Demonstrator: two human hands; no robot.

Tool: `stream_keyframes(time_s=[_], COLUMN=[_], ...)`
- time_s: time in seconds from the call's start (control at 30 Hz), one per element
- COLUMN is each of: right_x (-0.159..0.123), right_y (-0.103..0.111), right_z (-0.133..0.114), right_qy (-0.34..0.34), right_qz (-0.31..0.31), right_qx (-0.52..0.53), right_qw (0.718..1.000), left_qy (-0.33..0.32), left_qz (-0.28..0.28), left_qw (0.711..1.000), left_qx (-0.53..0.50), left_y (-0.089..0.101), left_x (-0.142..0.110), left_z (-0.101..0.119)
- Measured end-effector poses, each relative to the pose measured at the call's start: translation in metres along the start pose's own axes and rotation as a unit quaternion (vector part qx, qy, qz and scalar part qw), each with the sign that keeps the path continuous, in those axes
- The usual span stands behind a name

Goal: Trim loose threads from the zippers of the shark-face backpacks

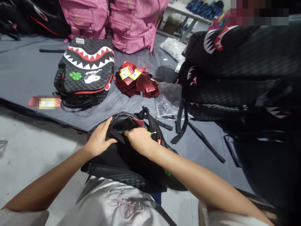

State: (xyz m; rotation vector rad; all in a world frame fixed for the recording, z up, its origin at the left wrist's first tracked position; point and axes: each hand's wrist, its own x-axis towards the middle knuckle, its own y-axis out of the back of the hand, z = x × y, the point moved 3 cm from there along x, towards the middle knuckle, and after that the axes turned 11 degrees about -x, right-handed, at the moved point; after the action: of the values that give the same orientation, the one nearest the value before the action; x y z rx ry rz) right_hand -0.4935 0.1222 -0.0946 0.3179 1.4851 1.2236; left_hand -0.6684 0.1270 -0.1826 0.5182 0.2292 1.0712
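A black checkered backpack (150, 169) lies against my body at the table's edge, its opening facing up. My left hand (98, 141) rests on its upper left side with thumb and fingers spread. Over the opening, my right hand (138, 140) is closed in a fist. A thin bright line shows at its fingertips, and a small yellow-green piece with a shiny end (153, 133) shows beside the knuckles. What the fist holds is mostly hidden. Black straps (154, 125) stick out on the bag's right.
A finished-looking shark-mouth backpack (89, 70) lies at the left with a red tag (34, 101). Dark red tags (138, 84) are heaped mid-table near clear plastic (166, 100). Dark backpacks (235, 78) are stacked at right, pink backpacks (138, 25) behind.
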Motion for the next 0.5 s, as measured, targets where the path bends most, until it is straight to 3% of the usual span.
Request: stream_keyframes(time_s=[0.17,0.37,0.43,0.5], right_x=[0.001,-0.018,-0.029,-0.043], right_y=[0.002,-0.005,-0.007,-0.003], right_z=[-0.001,0.003,0.007,0.01], right_qy=[0.043,-0.048,-0.079,-0.097], right_qz=[0.017,0.073,0.127,0.221], right_qx=[-0.007,0.058,0.087,0.112], right_qw=[0.999,0.995,0.985,0.964], left_qy=[-0.028,-0.036,-0.041,-0.074], left_qz=[0.011,0.022,0.033,0.09], left_qw=[1.0,0.999,0.999,0.993], left_qx=[0.005,0.007,0.009,0.015], left_y=[0.002,0.004,0.007,0.014], left_x=[0.001,-0.003,-0.007,-0.012], left_z=[-0.001,-0.001,0.004,0.016])
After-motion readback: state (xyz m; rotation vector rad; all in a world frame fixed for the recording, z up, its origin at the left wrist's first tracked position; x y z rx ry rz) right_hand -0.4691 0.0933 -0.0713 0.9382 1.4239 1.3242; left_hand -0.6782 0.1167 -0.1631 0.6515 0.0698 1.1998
